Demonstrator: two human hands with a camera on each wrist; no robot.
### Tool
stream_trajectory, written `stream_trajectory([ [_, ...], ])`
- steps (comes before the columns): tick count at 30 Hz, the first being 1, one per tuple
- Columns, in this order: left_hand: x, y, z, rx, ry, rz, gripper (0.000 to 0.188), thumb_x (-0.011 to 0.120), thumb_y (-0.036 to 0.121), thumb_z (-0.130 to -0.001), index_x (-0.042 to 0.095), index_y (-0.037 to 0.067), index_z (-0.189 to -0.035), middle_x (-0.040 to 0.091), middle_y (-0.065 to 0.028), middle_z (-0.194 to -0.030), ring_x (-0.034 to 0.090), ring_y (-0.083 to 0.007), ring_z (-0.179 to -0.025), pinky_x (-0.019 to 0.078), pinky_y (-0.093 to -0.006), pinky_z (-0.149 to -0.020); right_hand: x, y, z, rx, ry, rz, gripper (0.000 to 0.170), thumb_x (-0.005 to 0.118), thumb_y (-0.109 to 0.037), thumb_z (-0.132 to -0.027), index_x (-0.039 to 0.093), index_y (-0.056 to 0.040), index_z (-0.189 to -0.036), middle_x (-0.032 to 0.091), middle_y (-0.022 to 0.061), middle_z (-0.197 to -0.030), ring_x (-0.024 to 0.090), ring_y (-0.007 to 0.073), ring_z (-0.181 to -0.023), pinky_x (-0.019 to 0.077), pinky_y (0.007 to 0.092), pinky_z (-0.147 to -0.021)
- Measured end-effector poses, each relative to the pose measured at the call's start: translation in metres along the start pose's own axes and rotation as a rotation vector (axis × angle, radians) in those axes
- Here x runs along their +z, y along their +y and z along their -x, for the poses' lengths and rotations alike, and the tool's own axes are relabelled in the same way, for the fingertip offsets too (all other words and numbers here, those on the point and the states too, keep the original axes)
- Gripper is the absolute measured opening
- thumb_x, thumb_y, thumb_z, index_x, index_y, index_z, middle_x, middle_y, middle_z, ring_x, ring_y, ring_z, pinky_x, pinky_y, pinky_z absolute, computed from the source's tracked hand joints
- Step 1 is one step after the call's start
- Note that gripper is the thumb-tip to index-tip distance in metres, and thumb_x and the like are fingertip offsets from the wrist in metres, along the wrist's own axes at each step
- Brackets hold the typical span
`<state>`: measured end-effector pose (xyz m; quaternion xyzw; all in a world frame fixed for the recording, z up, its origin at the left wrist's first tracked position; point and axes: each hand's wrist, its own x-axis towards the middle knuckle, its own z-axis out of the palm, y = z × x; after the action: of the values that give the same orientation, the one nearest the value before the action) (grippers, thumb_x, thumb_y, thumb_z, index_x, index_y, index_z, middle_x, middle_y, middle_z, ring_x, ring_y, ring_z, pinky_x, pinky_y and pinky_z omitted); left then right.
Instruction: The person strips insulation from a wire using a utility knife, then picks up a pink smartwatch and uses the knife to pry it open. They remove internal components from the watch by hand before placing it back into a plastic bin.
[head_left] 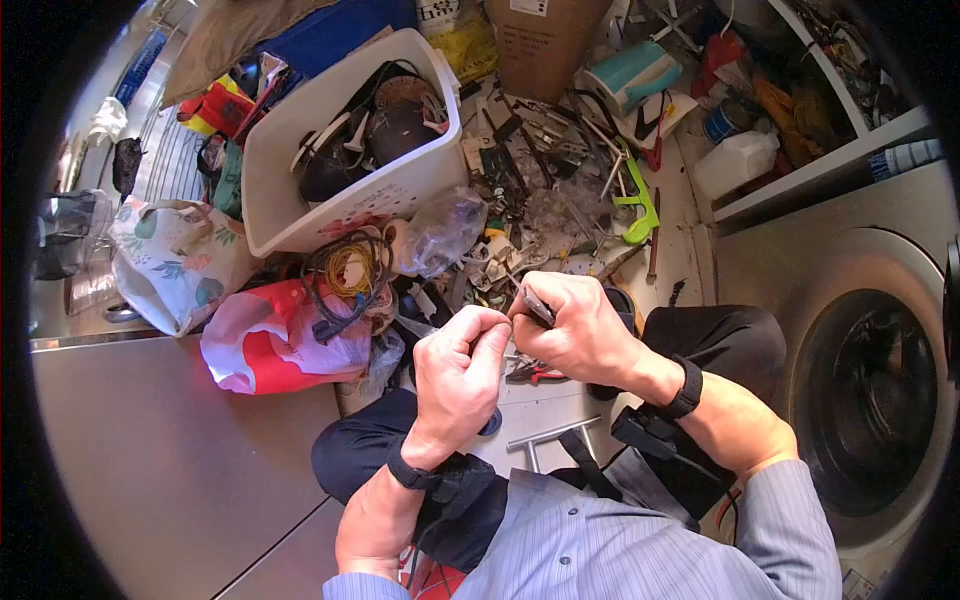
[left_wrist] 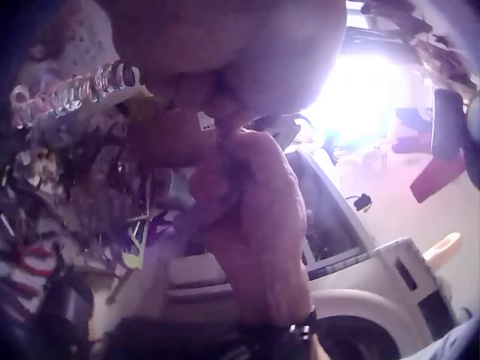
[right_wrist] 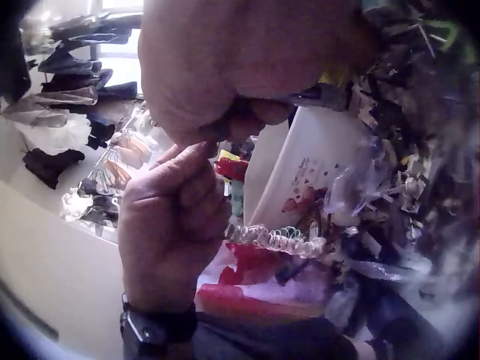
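While the right hand (head_left: 580, 330) gripped a dark tool (head_left: 538, 306), likely stiff, best held midway, I couldn't tell the curled left hand's (head_left: 455, 375) hold.

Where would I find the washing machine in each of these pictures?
Head view: the washing machine fills the right side.
Left wrist view: lower right, its round door rim showing.
Right wrist view: not in it.
Shared landmark: the heap of clutter, upper middle in the head view, left in the left wrist view, right in the right wrist view.
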<state>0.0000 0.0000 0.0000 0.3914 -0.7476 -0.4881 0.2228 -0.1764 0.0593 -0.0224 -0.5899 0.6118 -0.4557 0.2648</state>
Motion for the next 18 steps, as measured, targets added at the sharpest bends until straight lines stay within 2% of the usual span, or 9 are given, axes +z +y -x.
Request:
stream_trajectory([
  [5, 0.002, 0.008, 0.002, -0.257, -0.047, 0.449, 0.010, 0.065, 0.009, -0.100, 0.069, 0.001, -0.100, 0.063, 0.0051, -0.079, 0.052, -0.0020, -0.068, 0.0428, -0.0212, -0.059, -0.011, -0.005, 0.001, 0.150, 0.021, -0.130, 0.008, 0.067, -0.003, -0.079, 0.063, 0.0012, -0.084, 0.063, 0.0135, -0.071, 0.062, 0.0220, -0.063, 0.0485, 0.0343, -0.060],
  [10, 0.000, 0.013, 0.002, -0.317, -0.069, 0.576, 0.010, 0.065, 0.009, -0.101, 0.068, 0.000, -0.102, 0.061, 0.0057, -0.079, 0.050, -0.0009, -0.067, 0.0411, -0.0197, -0.059, -0.010, -0.007, 0.002, 0.192, 0.034, -0.104, 0.008, 0.067, -0.004, -0.082, 0.063, 0.0020, -0.085, 0.060, 0.0103, -0.068, 0.058, 0.0143, -0.062, 0.0467, 0.0326, -0.058],
  [12, -0.001, 0.015, 0.001, -0.330, -0.073, 0.610, 0.011, 0.065, 0.010, -0.101, 0.068, 0.000, -0.102, 0.060, 0.0062, -0.077, 0.048, -0.0006, -0.066, 0.0392, -0.0194, -0.058, -0.012, -0.006, 0.000, 0.196, 0.028, -0.165, 0.007, 0.066, -0.004, -0.084, 0.063, 0.0013, -0.086, 0.058, 0.0057, -0.067, 0.053, 0.0090, -0.063, 0.0442, 0.0298, -0.057],
  [14, -0.003, 0.011, 0.001, -0.364, -0.109, 0.633, 0.010, 0.065, 0.011, -0.101, 0.068, 0.001, -0.102, 0.057, 0.0076, -0.075, 0.044, 0.0000, -0.063, 0.0338, -0.0198, -0.055, -0.012, -0.007, 0.001, 0.226, 0.045, -0.182, 0.006, 0.065, -0.004, -0.085, 0.063, 0.0009, -0.087, 0.058, 0.0039, -0.067, 0.052, 0.0078, -0.063, 0.0431, 0.0285, -0.056],
  [18, -0.007, 0.014, 0.003, -0.361, -0.087, 0.645, 0.011, 0.065, 0.011, -0.101, 0.068, 0.001, -0.102, 0.055, 0.0089, -0.073, 0.041, 0.0004, -0.061, 0.0299, -0.0204, -0.054, -0.023, -0.005, -0.003, 0.246, 0.084, -0.147, 0.002, 0.063, -0.002, -0.086, 0.063, 0.0002, -0.086, 0.058, 0.0017, -0.068, 0.049, 0.0058, -0.064, 0.0415, 0.0255, -0.057],
])
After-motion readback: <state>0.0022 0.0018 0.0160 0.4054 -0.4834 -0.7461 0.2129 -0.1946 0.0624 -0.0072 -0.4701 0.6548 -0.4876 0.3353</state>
